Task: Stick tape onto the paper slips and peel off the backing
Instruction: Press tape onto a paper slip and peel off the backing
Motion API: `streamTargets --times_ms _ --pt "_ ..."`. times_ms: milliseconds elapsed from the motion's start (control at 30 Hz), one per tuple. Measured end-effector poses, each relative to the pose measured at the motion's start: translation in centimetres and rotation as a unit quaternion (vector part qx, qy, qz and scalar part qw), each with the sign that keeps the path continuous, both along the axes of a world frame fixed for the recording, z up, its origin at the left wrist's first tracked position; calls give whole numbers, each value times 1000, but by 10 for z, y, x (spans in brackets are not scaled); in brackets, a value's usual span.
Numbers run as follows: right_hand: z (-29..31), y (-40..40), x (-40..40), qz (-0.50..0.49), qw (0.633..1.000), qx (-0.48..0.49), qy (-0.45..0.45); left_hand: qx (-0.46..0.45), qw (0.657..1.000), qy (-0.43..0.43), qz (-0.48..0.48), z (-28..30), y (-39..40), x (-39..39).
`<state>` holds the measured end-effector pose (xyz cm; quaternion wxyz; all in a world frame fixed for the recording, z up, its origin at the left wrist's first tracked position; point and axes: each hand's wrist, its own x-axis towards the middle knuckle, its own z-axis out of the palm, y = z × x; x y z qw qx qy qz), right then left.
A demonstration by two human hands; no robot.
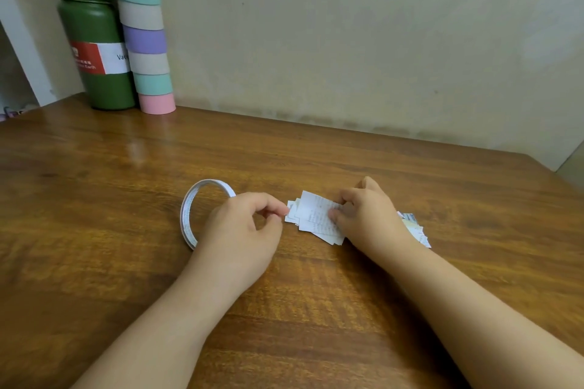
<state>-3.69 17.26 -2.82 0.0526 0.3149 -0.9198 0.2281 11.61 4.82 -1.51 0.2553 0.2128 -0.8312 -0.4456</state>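
Observation:
A thin white ring of double-sided tape (188, 215) lies on the wooden table (316, 294), partly under my left hand (243, 230). My left hand's fingers are curled, with thumb and forefinger meeting at the left edge of a small pile of handwritten paper slips (313, 215). My right hand (366, 215) pinches the top slip of that pile at its right side. More slips (417, 229) show behind my right wrist. What my left fingertips hold is too small to tell.
A green flask (98, 50) with a red and white label stands at the back left against the wall. Beside it rises a tall stack of pastel tape rolls (145, 38). The table's right edge (565, 180) runs close to the wall corner.

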Motion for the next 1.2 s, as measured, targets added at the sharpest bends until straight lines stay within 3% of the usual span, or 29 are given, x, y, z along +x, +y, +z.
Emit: streamTargets --times_ms 167,300,433,633,767,900,1200 --pt "40 22 11 5 993 -89 -83 0 1000 8 0 1 -1 1" --pt "57 50 28 41 979 11 -201 -3 1000 6 -11 2 1 2" --pt "26 54 38 58 982 79 -160 -1 999 -5 -36 3 4 3" --pt "7 51 52 119 991 -52 -11 -5 992 -33 -126 0 7 0" --pt "13 46 69 172 965 -171 -97 -8 986 -39 -164 -1 10 -1" --pt "12 45 71 191 953 -187 -142 -11 985 -29 -167 -4 10 -2" --pt "14 43 75 199 949 -198 -144 -43 983 -33 -175 -6 9 -3"
